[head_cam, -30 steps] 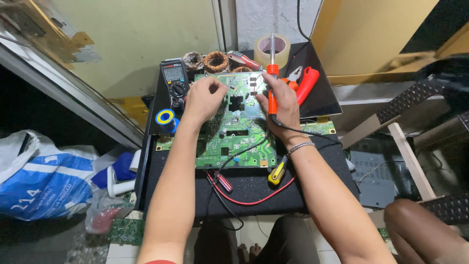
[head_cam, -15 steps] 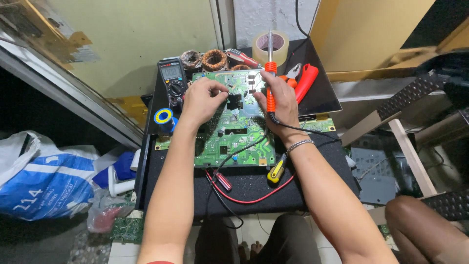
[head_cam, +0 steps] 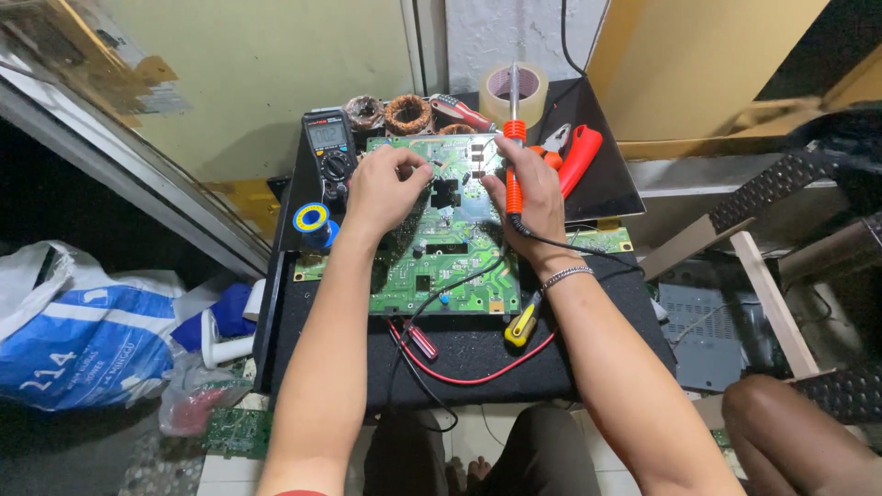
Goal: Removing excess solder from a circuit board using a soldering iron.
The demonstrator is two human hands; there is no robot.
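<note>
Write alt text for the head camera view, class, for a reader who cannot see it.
Two bare hands work over a green circuit board on a black table: the right hand grips an orange-handled soldering iron tip up, while the left hand rests on the board. A multimeter and tape roll sit behind.

Multimeter (head_cam: 331,152) top-left; tape roll (head_cam: 514,89) at back; red pliers (head_cam: 579,156) right; blue bag (head_cam: 83,335) on floor.

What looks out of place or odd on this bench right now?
The soldering iron in the right hand points tip-up, away from the green circuit board. A second board lies on the floor.
</note>
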